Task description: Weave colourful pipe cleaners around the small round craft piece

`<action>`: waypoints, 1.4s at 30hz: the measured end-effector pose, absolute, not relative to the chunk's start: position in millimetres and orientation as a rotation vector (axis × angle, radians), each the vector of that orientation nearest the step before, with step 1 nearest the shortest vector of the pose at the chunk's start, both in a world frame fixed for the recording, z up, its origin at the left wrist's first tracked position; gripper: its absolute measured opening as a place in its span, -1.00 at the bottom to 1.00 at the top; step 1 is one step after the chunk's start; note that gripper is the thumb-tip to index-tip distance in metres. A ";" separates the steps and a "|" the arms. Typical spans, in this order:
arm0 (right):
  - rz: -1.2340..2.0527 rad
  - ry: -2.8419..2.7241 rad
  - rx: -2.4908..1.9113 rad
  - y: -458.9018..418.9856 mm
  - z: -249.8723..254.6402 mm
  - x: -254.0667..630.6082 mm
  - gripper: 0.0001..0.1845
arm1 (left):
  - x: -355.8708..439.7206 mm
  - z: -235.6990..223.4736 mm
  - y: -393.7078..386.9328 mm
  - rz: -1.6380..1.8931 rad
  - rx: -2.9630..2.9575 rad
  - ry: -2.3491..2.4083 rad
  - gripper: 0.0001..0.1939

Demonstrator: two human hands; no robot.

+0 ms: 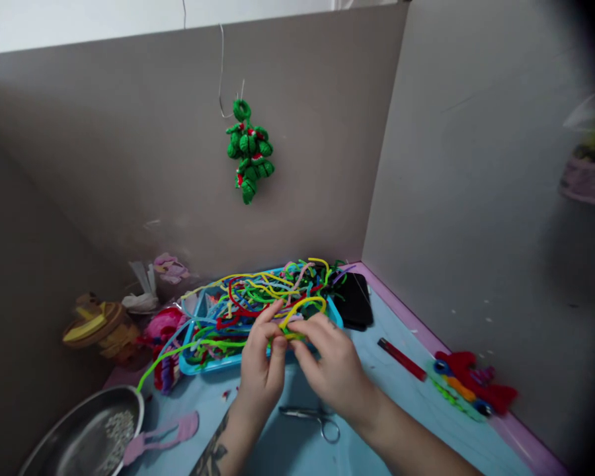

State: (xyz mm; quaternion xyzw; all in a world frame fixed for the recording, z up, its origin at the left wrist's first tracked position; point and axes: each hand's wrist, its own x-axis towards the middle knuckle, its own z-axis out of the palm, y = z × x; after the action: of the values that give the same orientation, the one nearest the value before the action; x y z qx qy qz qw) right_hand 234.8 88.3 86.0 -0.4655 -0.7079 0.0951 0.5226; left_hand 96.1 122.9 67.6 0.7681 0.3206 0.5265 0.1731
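Note:
My left hand point(264, 354) and my right hand point(330, 357) meet above the table, fingers pinched together. Between them is a yellow pipe cleaner point(313, 299), which arches up in a loop toward the right hand. A greenish-yellow piece shows at the fingertips, partly hidden by the fingers. Behind the hands stands a blue tray point(213, 365) heaped with pipe cleaners of many colours. Below the hands a pair of scissors point(307, 414) lies on the table. A long lime green pipe cleaner point(178, 350) stretches from the tray to the left.
At the lower left sits a metal pan point(79, 430) holding small pale bits, with a pink strip-like piece point(163, 437) beside it. On the right lie a red cutter-like tool point(402, 359) and a colourful fuzzy fish point(469, 387). A green ornament point(249, 149) hangs on the grey partition point(317, 132).

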 end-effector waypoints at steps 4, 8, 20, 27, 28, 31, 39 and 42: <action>0.267 -1.744 -1.129 89.3 86.4 232.6 -0.79 | 96.2 64.9 121.8 1.451 2.263 0.771 -0.90; 0.426 -1.546 -1.107 90.1 88.5 238.3 -0.87 | 86.9 56.1 133.6 1.406 2.393 0.620 -0.56; 0.756 -1.083 -0.710 72.5 110.2 256.7 -0.95 | 84.3 51.8 147.8 1.305 2.583 0.979 -0.62; 0.797 -1.167 -0.697 73.9 113.6 261.8 -0.82 | 78.0 49.5 146.6 1.420 2.505 1.109 -0.68; 0.793 -1.171 -0.805 79.2 110.6 260.4 -0.82 | 78.2 49.7 145.8 1.433 2.514 1.091 -0.66; 0.728 -1.339 -1.106 94.7 101.4 254.3 -0.90 | 79.4 51.1 143.6 1.467 2.572 1.045 -0.65; 0.585 -1.611 -1.199 98.7 92.7 245.0 -0.87 | 78.9 53.1 140.5 1.419 2.653 1.026 -0.59; 0.567 -1.639 -1.213 98.5 89.7 245.3 -0.83 | 78.3 54.4 140.1 1.396 2.635 1.040 -0.55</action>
State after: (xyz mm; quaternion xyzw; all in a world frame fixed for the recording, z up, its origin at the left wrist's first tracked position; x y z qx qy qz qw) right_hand 245.3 98.5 89.7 -0.4995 -0.6749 0.2333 0.4905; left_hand 78.3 140.1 54.4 0.8343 0.3294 0.4420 -0.0081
